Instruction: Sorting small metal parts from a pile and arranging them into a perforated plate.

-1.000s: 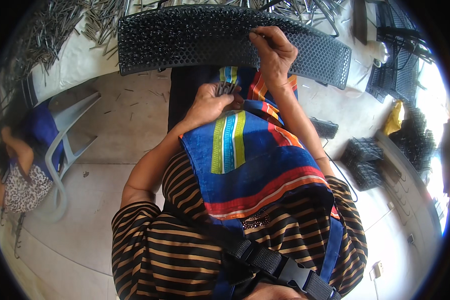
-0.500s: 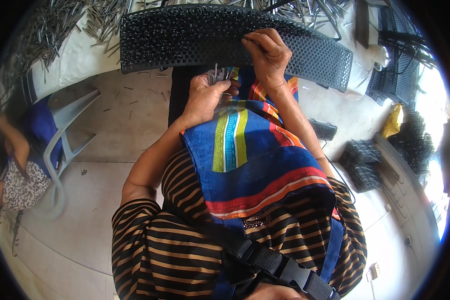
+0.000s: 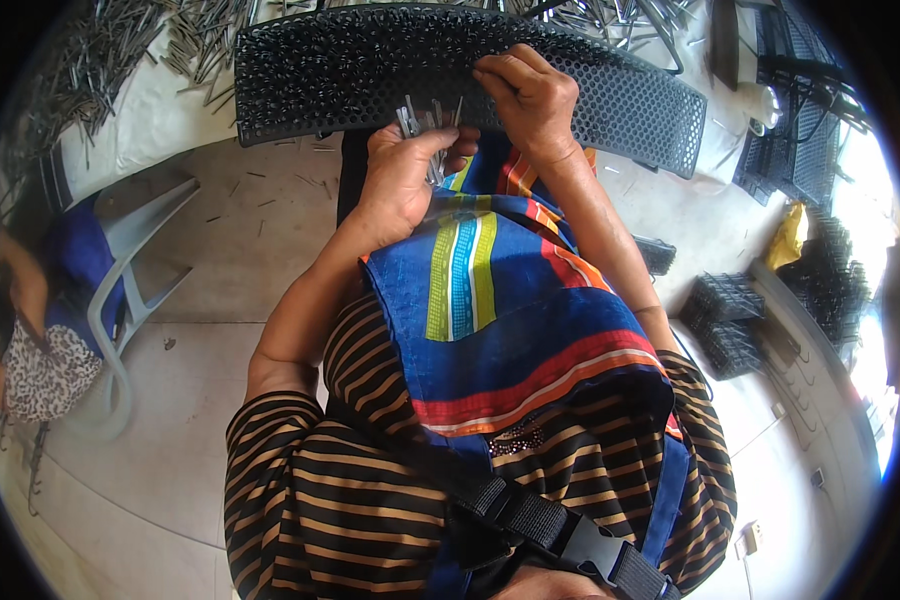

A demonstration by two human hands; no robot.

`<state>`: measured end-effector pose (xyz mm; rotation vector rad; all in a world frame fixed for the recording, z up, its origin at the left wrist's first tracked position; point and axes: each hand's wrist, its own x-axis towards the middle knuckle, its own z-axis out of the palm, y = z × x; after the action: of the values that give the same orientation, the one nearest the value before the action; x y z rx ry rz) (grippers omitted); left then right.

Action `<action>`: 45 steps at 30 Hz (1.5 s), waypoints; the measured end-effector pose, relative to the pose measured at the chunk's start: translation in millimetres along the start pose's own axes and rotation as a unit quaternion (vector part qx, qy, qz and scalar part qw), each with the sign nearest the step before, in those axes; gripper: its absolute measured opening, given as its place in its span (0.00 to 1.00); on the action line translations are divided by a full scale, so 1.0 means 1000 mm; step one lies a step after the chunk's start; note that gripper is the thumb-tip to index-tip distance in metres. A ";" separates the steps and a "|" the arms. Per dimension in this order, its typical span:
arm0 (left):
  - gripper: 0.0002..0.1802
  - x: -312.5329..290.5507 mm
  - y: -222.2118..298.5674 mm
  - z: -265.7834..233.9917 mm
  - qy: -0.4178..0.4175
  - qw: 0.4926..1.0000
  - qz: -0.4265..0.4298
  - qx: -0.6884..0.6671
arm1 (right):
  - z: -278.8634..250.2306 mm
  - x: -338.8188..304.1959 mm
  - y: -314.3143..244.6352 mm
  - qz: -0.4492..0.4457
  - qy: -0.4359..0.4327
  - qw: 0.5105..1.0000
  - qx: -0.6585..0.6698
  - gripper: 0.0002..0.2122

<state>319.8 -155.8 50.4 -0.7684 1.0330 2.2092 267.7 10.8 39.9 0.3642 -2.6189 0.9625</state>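
A long black perforated panel [image 3: 638, 122] lies in front of me at the table's edge. Short dark rods crowd the holes of its left and upper part, while the right part shows bare holes. Below its front edge, my left hand [image 3: 400, 178] is closed around a bunch of thin grey metal rods [image 3: 436, 122], whose ends stick up past the fingers. My right hand [image 3: 538, 108] is over the middle of the panel, thumb and fingertips pinched together at the border of the filled area. Whatever is between those fingertips is too small to make out.
Loose metal rods [image 3: 90, 70] lie heaped on the white-covered table at the far left, more behind the panel. A person [image 3: 50, 370] sits at the left beside a grey chair [image 3: 120, 290]. Black wire racks [image 3: 725, 325] stand on the floor at right. Fallen rods dot the floor.
My left hand has risen slightly toward the panel, and the rods in it now show spread apart. My right hand has shifted a little up and left, still pinched.
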 end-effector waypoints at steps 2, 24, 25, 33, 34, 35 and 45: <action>0.09 0.000 0.000 0.001 0.004 1.000 -0.002 -0.004 | -0.002 0.002 -0.001 -0.007 -0.014 1.000 -0.015 0.04; 0.09 -0.004 -0.010 0.005 -0.003 0.999 -0.016 0.034 | -0.020 -0.016 0.001 0.304 0.126 0.885 0.330 0.02; 0.09 -0.003 -0.011 0.006 -0.002 0.999 -0.017 0.042 | -0.015 -0.013 0.007 0.263 0.147 0.907 0.294 0.02; 0.09 -0.003 -0.006 0.010 0.004 0.998 -0.008 0.061 | -0.015 -0.008 0.011 0.118 0.110 0.981 0.106 0.05; 0.09 -0.004 -0.006 0.010 0.002 0.998 -0.009 0.061 | -0.016 -0.008 0.010 0.108 0.108 0.983 0.102 0.05; 0.09 -0.004 -0.006 0.009 0.003 0.998 -0.011 0.058 | -0.017 -0.008 0.009 0.099 0.107 0.984 0.099 0.05; 0.08 -0.002 -0.010 0.007 0.006 0.999 -0.019 0.041 | -0.016 -0.013 0.012 0.109 0.075 0.986 0.100 0.05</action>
<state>325.9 -145.1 50.8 -0.7589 1.0986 2.1202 278.9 31.8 39.5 0.0488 -2.4684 1.2780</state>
